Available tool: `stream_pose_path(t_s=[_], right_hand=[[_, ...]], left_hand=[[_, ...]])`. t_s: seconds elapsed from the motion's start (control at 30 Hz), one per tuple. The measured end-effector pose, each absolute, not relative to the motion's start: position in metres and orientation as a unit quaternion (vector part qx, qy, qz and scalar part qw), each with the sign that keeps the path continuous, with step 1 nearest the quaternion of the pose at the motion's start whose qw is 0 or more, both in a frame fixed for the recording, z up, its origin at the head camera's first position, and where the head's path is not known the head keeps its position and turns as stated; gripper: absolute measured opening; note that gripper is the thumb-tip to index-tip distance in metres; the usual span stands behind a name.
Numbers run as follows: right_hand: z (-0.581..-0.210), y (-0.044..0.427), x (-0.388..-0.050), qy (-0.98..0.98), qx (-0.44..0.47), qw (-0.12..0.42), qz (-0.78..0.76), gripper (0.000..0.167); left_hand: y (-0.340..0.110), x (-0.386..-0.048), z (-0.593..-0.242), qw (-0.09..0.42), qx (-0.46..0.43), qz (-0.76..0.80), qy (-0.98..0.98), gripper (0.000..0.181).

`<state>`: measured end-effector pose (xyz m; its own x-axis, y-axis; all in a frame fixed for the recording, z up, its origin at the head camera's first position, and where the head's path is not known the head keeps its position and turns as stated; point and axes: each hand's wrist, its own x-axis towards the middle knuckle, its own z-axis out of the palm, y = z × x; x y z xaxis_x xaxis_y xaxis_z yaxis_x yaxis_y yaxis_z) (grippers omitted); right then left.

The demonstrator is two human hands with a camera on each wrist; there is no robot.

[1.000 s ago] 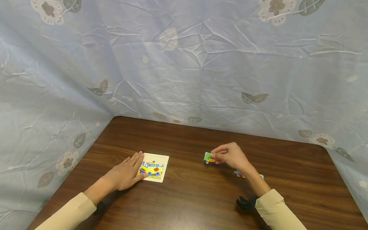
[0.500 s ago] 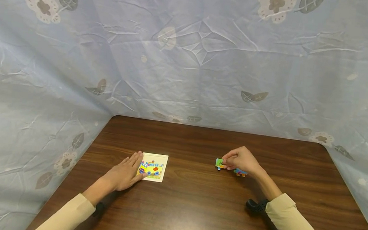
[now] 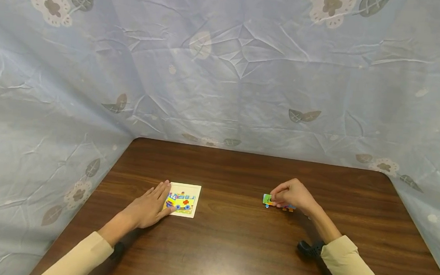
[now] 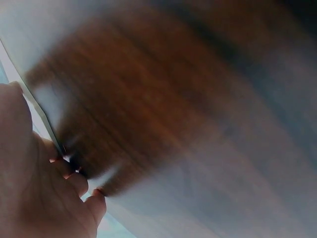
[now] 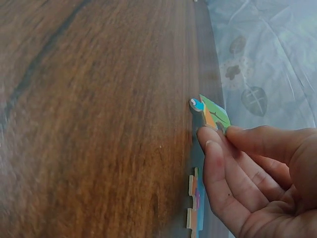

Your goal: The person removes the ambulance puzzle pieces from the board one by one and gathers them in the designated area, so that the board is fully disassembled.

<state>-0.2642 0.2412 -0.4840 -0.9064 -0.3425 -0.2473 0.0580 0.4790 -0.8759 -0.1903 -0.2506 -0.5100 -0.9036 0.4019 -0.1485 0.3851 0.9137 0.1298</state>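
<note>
My left hand (image 3: 150,205) lies with straight fingers over the left edge of a cream square puzzle board (image 3: 197,193), which bears a yellow ambulance picture. Only the palm side of that hand (image 4: 29,173) and a strip of the board's edge (image 4: 42,119) show in the left wrist view. Between thumb and fingertips, my right hand (image 3: 293,194) pinches a green and orange puzzle piece (image 3: 267,199) with a blue knob. A second puzzle piece (image 3: 288,208), partly hidden by the hand, lies just below it; its notched edge (image 5: 192,198) shows in the right wrist view.
The brown wooden table (image 3: 218,242) is backed by a pale floral cloth (image 3: 224,90), which also hangs at its left and right sides. A black wrist device (image 3: 310,249) sits under the right wrist.
The right hand has moved right and slightly nearer with its puzzle piece, coming over the other puzzle piece. My left hand stays on the board.
</note>
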Motion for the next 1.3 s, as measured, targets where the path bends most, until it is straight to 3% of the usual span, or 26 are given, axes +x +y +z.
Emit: stream_pose_path(t_s=[0.77, 1.3], right_hand=[[-0.484, 0.225, -0.259, 0.921, -0.097, 0.137, -0.353, 0.013], [-0.482, 0.222, -0.259, 0.925, -0.082, 0.142, -0.344, 0.009]], left_hand=[[-0.251, -0.19, -0.509, 0.088, 0.202, 0.052, 0.974, 0.088], [-0.25, -0.189, -0.508, 0.085, 0.202, 0.05, 0.974, 0.087]])
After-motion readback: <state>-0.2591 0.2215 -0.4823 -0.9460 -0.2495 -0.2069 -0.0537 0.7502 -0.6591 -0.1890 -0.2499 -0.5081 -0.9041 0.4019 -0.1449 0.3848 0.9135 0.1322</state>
